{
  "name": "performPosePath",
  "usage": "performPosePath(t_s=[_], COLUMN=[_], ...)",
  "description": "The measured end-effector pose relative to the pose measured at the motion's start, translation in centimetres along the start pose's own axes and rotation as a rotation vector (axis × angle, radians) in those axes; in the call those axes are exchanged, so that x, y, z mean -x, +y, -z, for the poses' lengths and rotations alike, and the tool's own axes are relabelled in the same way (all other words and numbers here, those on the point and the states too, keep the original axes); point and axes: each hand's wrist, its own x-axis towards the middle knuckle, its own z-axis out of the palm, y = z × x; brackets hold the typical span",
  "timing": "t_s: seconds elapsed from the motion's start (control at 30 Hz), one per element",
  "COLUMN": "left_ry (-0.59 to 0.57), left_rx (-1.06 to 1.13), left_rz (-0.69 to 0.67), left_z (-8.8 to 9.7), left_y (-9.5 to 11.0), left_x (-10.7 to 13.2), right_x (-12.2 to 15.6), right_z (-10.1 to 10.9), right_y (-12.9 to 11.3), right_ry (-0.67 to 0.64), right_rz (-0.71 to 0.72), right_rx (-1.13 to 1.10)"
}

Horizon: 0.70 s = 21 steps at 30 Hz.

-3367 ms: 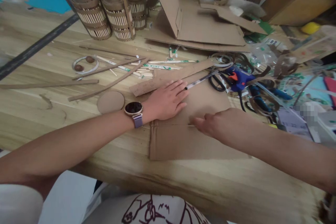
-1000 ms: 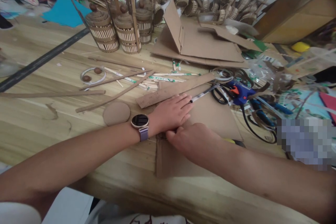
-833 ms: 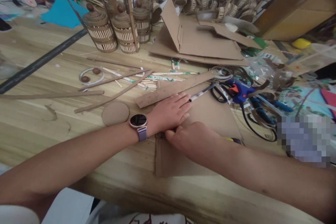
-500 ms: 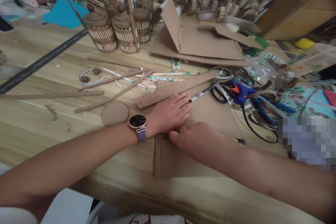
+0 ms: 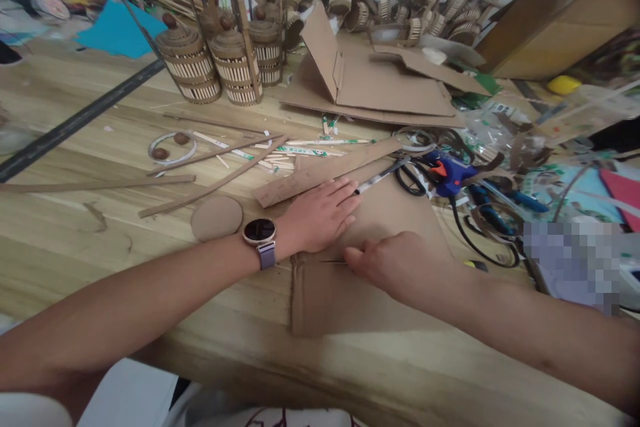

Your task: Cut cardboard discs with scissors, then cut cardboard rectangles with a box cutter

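My left hand, with a watch on its wrist, lies flat with fingers stretched on a sheet of brown cardboard. Close to its right, my right hand is closed low over the same sheet. A yellow and black tool end shows past the right wrist; the rest of that tool is hidden by the hand. A thin dark line runs across the cardboard left of the right fingertips. By my left fingertips lie a pen-like stick and a long cardboard strip.
Left of the sheet are a cardboard disc, thin brown strips and a ring with two brown beads. A blue glue gun lies to the right. Lidded slatted buckets and folded cardboard stand behind.
My right hand has slid right across the cardboard, away from my left hand, and the yellow and black end has moved with it. My left hand stays flat. The view has shifted slightly.
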Motion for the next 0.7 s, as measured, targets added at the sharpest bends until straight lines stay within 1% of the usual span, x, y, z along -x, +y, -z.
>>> performPosePath(t_s=[0.1,0.2,0.27,0.33,0.37,0.43,0.47,0.53,0.6,0.7], left_ry=[0.015,0.034,0.044,0.051,0.052,0.058,0.064,0.087,0.117,0.147], left_rx=[0.023,0.055,0.087,0.129,0.152,0.200,0.224,0.273,0.325,0.424], left_rz=[-0.002,0.011,0.027,0.042,0.048,0.066,0.080,0.122,0.186,0.325], left_z=[-0.1,-0.1,0.0,0.2,0.2,0.5,0.7,1.3,2.2,3.9], left_y=[0.0,0.0,0.0,0.0,-0.1,-0.1,0.0,0.3,1.0,2.7], left_x=[0.0,0.0,0.1,0.1,0.1,-0.1,-0.2,0.1,1.1,4.6], right_x=[0.2,1.2,2.6,4.3,5.3,6.9,7.6,8.6,9.4,10.2], right_z=[-0.4,-0.8,-1.4,-2.5,-3.2,-4.8,-5.7,-7.2,-8.2,-8.7], right_y=[1.0,2.3,2.9,3.1,3.1,3.1,3.2,3.5,3.7,3.4], right_ry=[0.080,0.085,0.102,0.127,0.132,0.147,0.151,0.156,0.178,0.301], right_rz=[0.014,-0.030,-0.137,-0.355,-0.494,-0.747,-0.850,-0.936,-0.966,-0.954], right_rx=[-0.024,-0.078,-0.108,-0.169,-0.202,-0.261,-0.291,-0.320,-0.351,-0.394])
